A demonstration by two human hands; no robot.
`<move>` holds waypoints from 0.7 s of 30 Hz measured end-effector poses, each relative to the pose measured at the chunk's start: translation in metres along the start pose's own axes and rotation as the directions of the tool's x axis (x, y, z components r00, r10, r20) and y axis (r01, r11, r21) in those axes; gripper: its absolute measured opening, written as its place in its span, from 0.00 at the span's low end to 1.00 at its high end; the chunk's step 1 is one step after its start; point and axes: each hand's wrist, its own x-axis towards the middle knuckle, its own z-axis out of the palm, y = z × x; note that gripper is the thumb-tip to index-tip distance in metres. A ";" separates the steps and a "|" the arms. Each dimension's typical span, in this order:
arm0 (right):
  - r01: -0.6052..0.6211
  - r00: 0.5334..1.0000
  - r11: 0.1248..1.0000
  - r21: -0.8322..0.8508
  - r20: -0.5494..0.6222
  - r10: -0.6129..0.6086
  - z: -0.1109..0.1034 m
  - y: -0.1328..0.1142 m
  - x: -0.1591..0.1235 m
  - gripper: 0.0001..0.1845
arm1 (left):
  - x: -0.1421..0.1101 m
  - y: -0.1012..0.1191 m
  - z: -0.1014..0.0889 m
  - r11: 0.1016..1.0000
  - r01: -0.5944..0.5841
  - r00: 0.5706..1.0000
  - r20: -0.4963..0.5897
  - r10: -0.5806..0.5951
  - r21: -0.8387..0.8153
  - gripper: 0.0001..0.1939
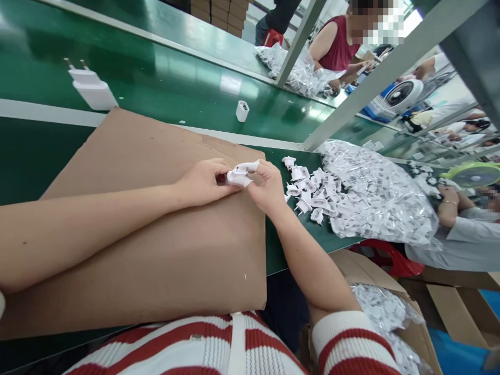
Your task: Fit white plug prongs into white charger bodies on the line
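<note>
My left hand [205,182] and my right hand [265,188] meet above a brown cardboard sheet [156,250] on the green bench. Both pinch the same small white plastic plug part [239,176], fingers curled around it. A white fingertip cover shows on my right hand's index finger. Just right of my right hand lies a heap of several loose white plug parts [312,192], spilling from a clear plastic bag [375,198].
A white charger [91,88] and a small white housing [242,111] lie on the green conveyor belt [164,67] beyond the cardboard. An open carton of bagged parts [386,317] sits at my right knee. Other people work across the belt and to the right, near fans.
</note>
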 end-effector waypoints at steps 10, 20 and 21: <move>-0.193 0.968 0.974 -0.117 -0.184 0.170 -0.013 0.028 0.011 0.24 | 0.036 0.012 -0.029 0.973 0.202 0.976 0.057 -0.210 0.110 0.25; -0.402 0.915 0.811 -0.425 -0.172 0.364 -0.041 0.058 0.023 0.18 | 0.114 -0.047 -0.120 0.682 0.446 0.894 -0.324 -0.310 0.580 0.28; -0.397 0.918 0.818 -0.417 -0.171 0.358 -0.042 0.059 0.026 0.18 | 0.118 -0.048 -0.120 0.657 0.434 0.901 -0.306 -0.307 0.617 0.30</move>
